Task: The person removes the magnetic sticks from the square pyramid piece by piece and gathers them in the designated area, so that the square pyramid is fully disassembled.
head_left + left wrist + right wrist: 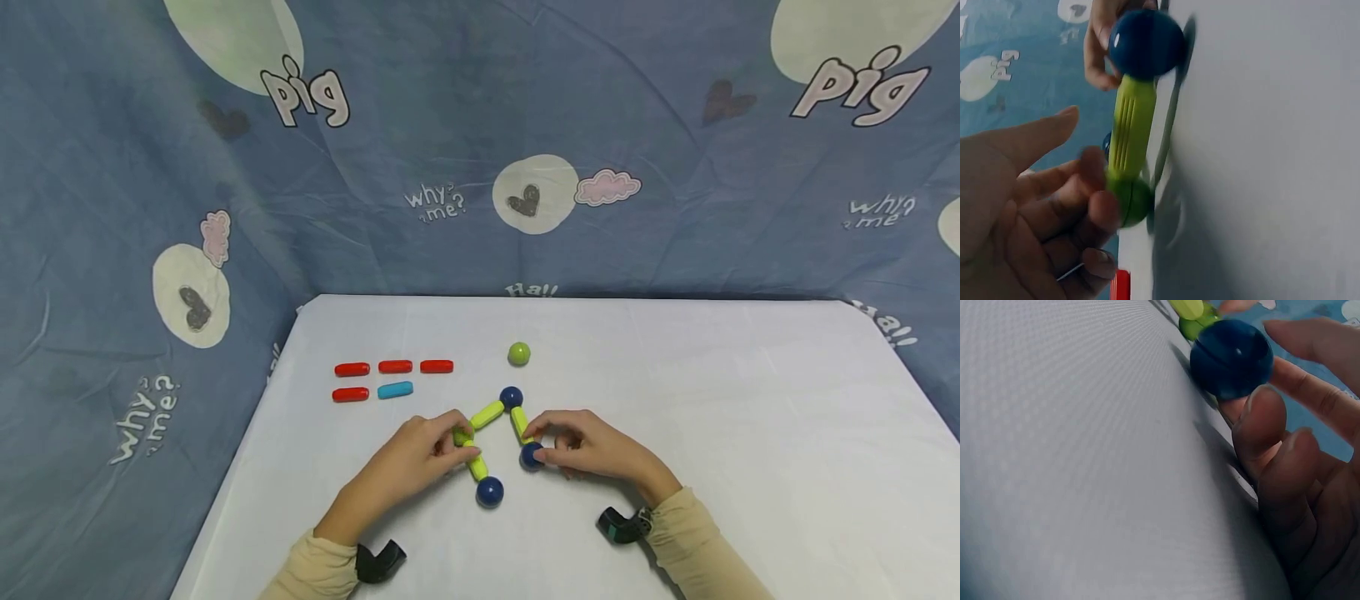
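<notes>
A bent chain of yellow-green rods and balls lies on the white table. My left hand (423,454) is at the chain's green ball (1132,200); fingertips touch it, while the thumb stands apart from the rod (1132,128) in the left wrist view. That rod ends in a near blue ball (490,492). Another rod (487,414) runs up to the far blue ball (512,397). From there a third rod (520,423) leads down to the right blue ball (1232,359), which my right hand (588,446) holds between thumb and index finger, its other fingers curled beneath.
Red rods (351,369) and one light blue rod (395,390) lie in two rows at the back left. Beyond the chain sits a loose green ball (519,353). A patterned blue cloth (450,250) hangs behind the table (750,400).
</notes>
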Action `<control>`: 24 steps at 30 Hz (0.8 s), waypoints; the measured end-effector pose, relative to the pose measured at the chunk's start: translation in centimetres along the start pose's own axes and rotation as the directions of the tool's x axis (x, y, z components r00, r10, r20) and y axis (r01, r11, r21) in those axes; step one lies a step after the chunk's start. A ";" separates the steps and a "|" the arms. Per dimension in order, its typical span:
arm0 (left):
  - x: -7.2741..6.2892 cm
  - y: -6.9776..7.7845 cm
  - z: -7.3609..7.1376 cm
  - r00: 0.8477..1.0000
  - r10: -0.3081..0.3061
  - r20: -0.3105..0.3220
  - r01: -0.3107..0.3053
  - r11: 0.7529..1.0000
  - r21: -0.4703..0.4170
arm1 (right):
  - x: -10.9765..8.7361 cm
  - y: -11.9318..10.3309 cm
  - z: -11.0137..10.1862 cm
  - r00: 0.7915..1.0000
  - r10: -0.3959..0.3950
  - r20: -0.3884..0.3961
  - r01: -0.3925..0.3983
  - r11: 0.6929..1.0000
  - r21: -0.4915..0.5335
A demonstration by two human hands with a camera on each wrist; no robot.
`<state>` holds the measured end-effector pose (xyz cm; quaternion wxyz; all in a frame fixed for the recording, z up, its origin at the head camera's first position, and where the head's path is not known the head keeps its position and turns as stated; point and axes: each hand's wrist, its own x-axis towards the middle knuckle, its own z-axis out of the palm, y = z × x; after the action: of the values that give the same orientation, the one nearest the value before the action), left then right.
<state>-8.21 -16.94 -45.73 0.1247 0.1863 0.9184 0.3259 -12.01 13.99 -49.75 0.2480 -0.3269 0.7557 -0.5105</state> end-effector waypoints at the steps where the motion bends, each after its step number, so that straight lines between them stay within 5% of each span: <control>1: 0.0 0.2 0.2 1.000 0.009 0.018 -0.009 1.000 0.003 | 0.0 0.0 0.0 1.000 -0.003 0.000 0.003 1.000 0.000; 11: -0.3 0.6 1.0 0.999 -0.030 0.026 0.027 0.992 0.123 | 0.1 0.5 -0.2 0.998 -0.066 0.001 0.066 0.996 0.058; 19: -0.2 1.0 1.4 1.000 -0.009 -0.010 0.010 0.979 0.203 | -0.5 1.4 -0.8 0.984 -0.055 -0.167 0.095 0.967 0.238; 24: -0.2 1.1 1.3 1.000 0.021 -0.018 -0.016 0.973 0.231 | -0.1 1.9 -0.6 0.955 -0.151 -0.257 0.200 0.964 0.177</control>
<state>-7.31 -15.47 -45.98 0.0897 0.2047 0.9495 0.2203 -12.89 14.94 -51.31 0.1394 -0.3019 0.6927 -0.6400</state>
